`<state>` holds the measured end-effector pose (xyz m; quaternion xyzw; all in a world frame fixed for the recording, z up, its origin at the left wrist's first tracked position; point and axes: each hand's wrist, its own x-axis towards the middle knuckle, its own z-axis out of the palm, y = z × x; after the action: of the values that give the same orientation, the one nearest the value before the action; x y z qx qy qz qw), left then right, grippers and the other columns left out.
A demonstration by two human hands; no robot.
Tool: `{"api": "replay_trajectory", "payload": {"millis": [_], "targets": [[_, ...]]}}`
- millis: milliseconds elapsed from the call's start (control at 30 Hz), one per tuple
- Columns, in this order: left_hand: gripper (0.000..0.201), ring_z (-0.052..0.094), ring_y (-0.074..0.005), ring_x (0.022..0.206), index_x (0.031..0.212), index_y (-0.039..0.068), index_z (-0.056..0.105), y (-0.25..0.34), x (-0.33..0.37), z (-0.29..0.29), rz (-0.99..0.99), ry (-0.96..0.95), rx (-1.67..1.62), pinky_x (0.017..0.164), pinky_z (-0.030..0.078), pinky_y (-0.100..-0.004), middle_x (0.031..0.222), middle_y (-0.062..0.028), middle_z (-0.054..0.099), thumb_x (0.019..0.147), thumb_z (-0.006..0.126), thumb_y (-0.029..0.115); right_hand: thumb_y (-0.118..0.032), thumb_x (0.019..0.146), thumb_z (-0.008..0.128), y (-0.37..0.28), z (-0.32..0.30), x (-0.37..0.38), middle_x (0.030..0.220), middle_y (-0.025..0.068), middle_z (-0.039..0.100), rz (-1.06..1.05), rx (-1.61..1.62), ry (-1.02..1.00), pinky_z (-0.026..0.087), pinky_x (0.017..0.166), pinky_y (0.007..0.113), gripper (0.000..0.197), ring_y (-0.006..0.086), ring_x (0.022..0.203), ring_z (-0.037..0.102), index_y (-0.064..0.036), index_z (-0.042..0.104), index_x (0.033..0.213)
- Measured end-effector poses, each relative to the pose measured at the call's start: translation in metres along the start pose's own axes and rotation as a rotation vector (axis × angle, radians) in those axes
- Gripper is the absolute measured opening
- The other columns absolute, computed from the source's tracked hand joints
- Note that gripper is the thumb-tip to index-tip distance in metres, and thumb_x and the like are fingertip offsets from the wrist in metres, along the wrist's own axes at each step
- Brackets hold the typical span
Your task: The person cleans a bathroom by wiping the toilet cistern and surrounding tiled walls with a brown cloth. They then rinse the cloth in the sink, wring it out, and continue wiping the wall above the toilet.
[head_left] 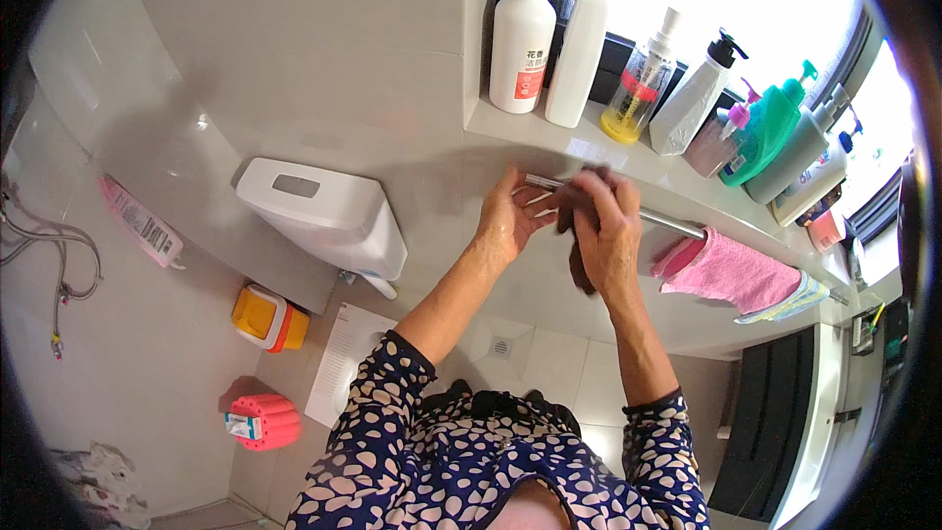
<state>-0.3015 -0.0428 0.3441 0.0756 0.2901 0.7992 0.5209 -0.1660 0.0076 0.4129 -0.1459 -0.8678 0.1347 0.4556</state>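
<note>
- The right hand (610, 226), just above and right of the middle of the frame, is closed around a dark brown cloth (582, 270), which hangs below the fingers and is bunched against the metal rail (672, 224).
- The left hand (506, 216), just left of it, has its fingers loosely bent at the rail's left end; the fingertips overlap the rail and cloth there, so I cannot tell whether they pinch anything.
- The rail slants from the centre toward the right of the frame, beneath the window sill (579, 144).
- A pink towel (741, 270) hangs over the rail at the right, with a blue and yellow towel (788, 300) just beside it.
- Along the sill at the upper right stand two white spray bottles (520, 44), a clear pump bottle (638, 88) with yellow liquid, a white pump bottle (690, 103) with a black top, and a green bottle (770, 132), among others.
- At the left of the frame are a white tank (329, 211), a pink packet (142, 221) against the wall, an orange and yellow box (270, 319) and a pink tub (278, 422).
- A floor drain (501, 345) lies below the hands, near the middle.
</note>
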Motion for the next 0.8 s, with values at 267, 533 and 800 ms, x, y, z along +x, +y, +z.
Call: {"api": "replay_trajectory", "payload": {"millis": [267, 533, 800], "targets": [[0.055, 0.058, -0.0247, 0.089, 0.103, 0.008, 0.048, 0.006, -0.003, 0.004, -0.006, 0.1, -0.037, 0.082, 0.045, -0.0433, 0.098, -0.012, 0.058, 0.091, 0.036, 0.06, -0.007, 0.066, 0.069, 0.014, 0.06, 0.057, 0.111, 0.0079, 0.056, -0.284, -0.306, -0.07, 0.044, 0.087, 0.037, 0.042, 0.0296, 0.108, 0.051, -0.0132, 0.061, 0.107], [0.061, 0.057, -0.0237, 0.087, 0.107, 0.007, 0.047, 0.028, -0.011, -0.017, -0.006, 0.126, 0.081, 0.074, 0.049, -0.0422, 0.096, -0.0124, 0.059, 0.088, 0.038, 0.064, -0.009, 0.073, 0.06, 0.007, 0.042, 0.071, 0.095, 0.0096, 0.056, -0.239, -0.328, -0.212, 0.047, 0.077, 0.037, 0.026, 0.0284, 0.091, 0.054, -0.0088, 0.06, 0.1], [0.054, 0.054, -0.0244, 0.102, 0.119, 0.012, 0.046, 0.044, -0.024, -0.019, 0.017, 0.021, 0.097, 0.081, 0.047, -0.044, 0.114, -0.0097, 0.054, 0.091, 0.036, 0.057, -0.007, 0.074, 0.061, -0.016, 0.078, 0.082, 0.104, 0.0101, 0.057, -0.271, -0.28, -0.354, 0.044, 0.09, 0.038, 0.034, 0.0296, 0.105, 0.051, -0.0096, 0.06, 0.108]]}}
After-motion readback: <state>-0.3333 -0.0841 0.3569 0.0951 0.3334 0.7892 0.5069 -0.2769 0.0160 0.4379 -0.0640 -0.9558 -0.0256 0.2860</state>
